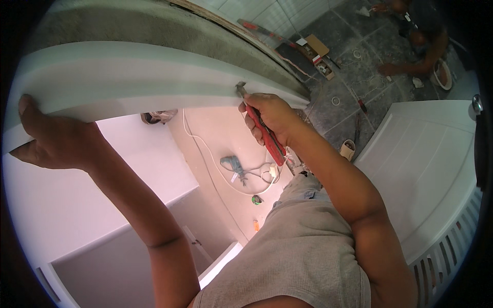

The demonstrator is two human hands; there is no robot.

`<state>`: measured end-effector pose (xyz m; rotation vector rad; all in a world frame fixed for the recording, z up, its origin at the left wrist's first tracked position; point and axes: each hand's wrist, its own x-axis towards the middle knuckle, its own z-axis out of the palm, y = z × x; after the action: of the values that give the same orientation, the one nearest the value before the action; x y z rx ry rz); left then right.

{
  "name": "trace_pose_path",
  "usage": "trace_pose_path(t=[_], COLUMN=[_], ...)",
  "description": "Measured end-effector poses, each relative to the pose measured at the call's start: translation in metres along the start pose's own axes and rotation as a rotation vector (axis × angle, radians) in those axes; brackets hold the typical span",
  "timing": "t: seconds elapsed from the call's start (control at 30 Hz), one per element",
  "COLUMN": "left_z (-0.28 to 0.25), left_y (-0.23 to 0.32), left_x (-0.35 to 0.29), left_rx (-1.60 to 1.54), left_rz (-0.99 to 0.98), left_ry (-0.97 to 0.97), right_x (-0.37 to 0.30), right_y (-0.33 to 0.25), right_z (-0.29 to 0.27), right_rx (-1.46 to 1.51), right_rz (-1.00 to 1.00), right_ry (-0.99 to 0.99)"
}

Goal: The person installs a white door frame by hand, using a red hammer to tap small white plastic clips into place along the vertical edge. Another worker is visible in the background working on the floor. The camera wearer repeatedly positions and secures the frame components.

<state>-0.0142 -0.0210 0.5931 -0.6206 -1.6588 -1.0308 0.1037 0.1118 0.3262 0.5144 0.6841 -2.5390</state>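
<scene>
A long white door-frame board [133, 77] spans the upper left against a rough cement wall edge. My left hand [59, 131] grips its near edge at the far left, thumb on its face and the other fingers partly hidden behind. My right hand [269, 115] is closed around red-handled pliers [264, 131]. Their metal tip touches the board near its right part, at a small dark metal piece [240, 84]. Whether the jaws hold that piece I cannot tell.
A white panelled door [421, 149] stands at right. Below lie a white cable [205, 146], a blue power tool [233, 167] and a green roll [257, 199]. At upper right, another person's hand [390, 69] is over grey tiles, near an open cardboard box [314, 47] and a bucket [441, 74].
</scene>
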Motion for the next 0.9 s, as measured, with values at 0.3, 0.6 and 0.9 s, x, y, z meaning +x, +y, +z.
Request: trace_pose_path(t=[0.3, 0.6, 0.9], left_z=[0.000, -0.002, 0.002], left_y=[-0.008, -0.011, 0.002], left_x=[0.006, 0.005, 0.002], left_rx=[-0.089, -0.138, -0.053], left_rz=[0.051, -0.012, -0.009], left_ry=[-0.081, -0.054, -0.109], right_x=[0.001, 0.000, -0.004], right_y=[-0.004, -0.014, -0.012], right_z=[0.001, -0.004, 0.002], right_rx=[-0.058, -0.046, -0.003], right_rz=[0.006, 0.054, 0.047], right_ry=[0.050, -0.052, -0.059])
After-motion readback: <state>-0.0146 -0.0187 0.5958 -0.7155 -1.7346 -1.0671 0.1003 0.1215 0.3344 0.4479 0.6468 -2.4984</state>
